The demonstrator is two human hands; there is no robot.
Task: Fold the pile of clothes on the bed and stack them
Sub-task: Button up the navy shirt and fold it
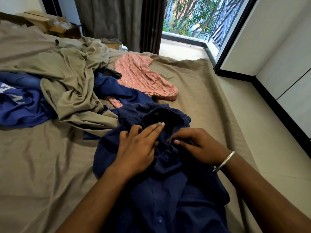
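Note:
A navy button-up shirt (168,190) lies in front of me on the bed, collar away from me, buttons up. My left hand (139,147) rests flat on the shirt just below the collar, fingers straight. My right hand (196,145), with a metal bangle on the wrist, pinches the shirt's placket near the top button. Behind the shirt lie a pink patterned garment (144,76), another dark blue garment (116,89) and, at the far left, a blue printed top (20,106).
The bed's tan sheet (42,165) is bare at the front left and right. A crumpled tan cloth (67,78) lies across the pile. Cardboard boxes (50,22) stand behind the bed. The bed's right edge (239,125) meets a pale floor by an open balcony door.

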